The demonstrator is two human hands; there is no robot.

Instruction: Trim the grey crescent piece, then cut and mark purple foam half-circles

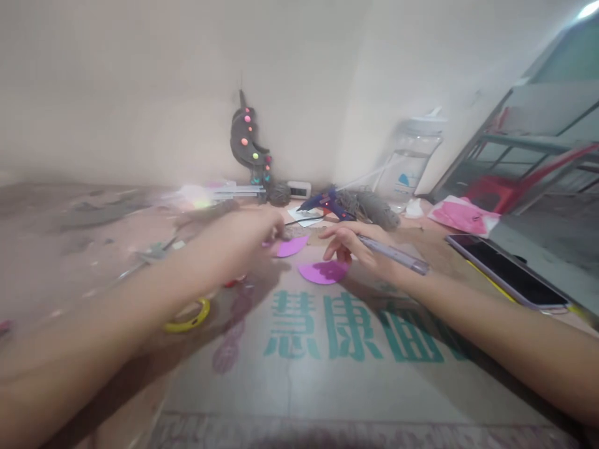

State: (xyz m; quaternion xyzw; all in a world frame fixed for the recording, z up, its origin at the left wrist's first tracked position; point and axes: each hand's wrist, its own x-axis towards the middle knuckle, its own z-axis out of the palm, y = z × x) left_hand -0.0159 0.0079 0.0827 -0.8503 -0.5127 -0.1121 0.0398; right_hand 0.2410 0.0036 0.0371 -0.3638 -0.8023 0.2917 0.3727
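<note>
My left hand is blurred, its fingers bent down around the left end of a purple cut-out piece. Part of that piece is hidden by the fingers. In my right hand a light purple pen lies slanted between thumb and palm, its end pointing back toward the wrist. Just below the right fingertips, a second purple piece, shaped like a half disc, lies on the printed sheet. I cannot tell whether the fingertips touch it.
Behind the hands are a blue glue gun, grey yarn and a water bottle. A dark crescent ornament with coloured balls is against the wall. A phone lies right; a yellow ring-shaped handle lies beside my left forearm.
</note>
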